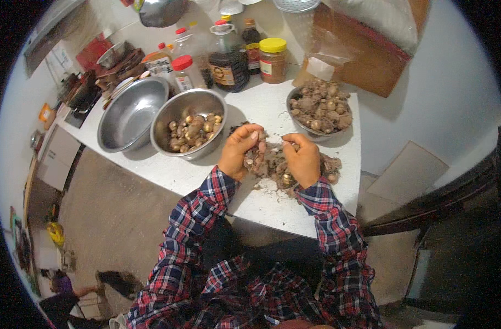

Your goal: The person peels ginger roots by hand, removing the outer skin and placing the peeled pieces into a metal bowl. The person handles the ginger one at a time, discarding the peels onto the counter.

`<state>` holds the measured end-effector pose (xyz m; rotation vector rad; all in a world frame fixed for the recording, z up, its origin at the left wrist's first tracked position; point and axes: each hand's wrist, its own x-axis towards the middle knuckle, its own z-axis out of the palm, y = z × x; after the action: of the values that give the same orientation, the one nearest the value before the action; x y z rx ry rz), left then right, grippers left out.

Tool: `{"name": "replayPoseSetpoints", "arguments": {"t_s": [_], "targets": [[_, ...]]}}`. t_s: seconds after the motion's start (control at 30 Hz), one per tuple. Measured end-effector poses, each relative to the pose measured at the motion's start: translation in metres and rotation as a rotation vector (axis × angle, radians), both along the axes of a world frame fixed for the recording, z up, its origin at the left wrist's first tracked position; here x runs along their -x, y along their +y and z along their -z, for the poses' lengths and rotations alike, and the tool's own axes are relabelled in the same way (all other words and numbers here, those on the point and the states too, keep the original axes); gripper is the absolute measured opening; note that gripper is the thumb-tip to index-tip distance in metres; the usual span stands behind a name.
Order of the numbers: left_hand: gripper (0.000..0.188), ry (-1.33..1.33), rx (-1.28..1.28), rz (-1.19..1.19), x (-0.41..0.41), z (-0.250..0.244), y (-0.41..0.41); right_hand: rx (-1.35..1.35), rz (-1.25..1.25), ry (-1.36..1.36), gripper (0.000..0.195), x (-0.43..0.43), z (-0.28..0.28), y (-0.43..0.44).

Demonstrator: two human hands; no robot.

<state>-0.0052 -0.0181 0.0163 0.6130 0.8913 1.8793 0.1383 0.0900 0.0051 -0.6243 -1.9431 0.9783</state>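
Observation:
My left hand (237, 151) grips a small dirt-covered tuber (262, 135) between thumb and fingers, above the white tabletop. To its right, my right hand (303, 159) has thumb and forefinger pinched together; whether a scrap sits between the tips is too small to tell. Under and between both hands lies a pile of knobbly, soil-caked tubers (280, 170) with stringy roots, partly hidden by the hands. A steel bowl (160, 137) on the left contains cleaner yellow-brown tubers (195, 131). Farther right, another bowl (293, 119) is heaped with dirty tubers (321, 105).
At far left stands a large steel basin (131, 111). Along the wall are a dark sauce jug (229, 68), a yellow-lidded jar (272, 61), a red-lidded jar (186, 74) and a cardboard box (369, 53). Soil crumbs dot the white table (254, 205) near its front edge.

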Motion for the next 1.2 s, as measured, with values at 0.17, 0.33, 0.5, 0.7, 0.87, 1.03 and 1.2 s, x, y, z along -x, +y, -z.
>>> {"name": "replayPoseSetpoints", "arguments": {"t_s": [0.17,0.33,0.5,0.7,0.87,1.03,1.2], "targets": [[0.02,0.195,0.193,-0.299,0.045,-0.045,-0.039,0.003,-0.007,-0.043,0.014,-0.004,-0.006,-0.006],[0.03,0.258,0.272,-0.347,0.071,-0.063,-0.058,0.009,-0.038,-0.024,0.018,-0.004,-0.008,-0.005],[0.035,0.199,0.305,-0.212,0.031,-0.067,-0.039,0.108,-0.066,-0.087,0.025,-0.004,-0.009,-0.003],[0.045,0.086,0.264,-0.075,0.007,-0.025,0.01,0.063,-0.134,-0.043,0.031,-0.007,-0.021,-0.011],[0.049,0.105,0.082,0.05,0.0,-0.004,0.032,-0.34,-0.145,-0.115,0.049,-0.005,-0.019,-0.01],[0.049,-0.024,-0.016,0.169,-0.005,0.004,0.03,-0.28,-0.099,-0.241,0.041,-0.006,-0.013,-0.006],[0.049,0.01,-0.136,0.29,0.021,0.007,0.019,-0.188,-0.073,-0.132,0.037,0.0,-0.022,-0.014]]}}
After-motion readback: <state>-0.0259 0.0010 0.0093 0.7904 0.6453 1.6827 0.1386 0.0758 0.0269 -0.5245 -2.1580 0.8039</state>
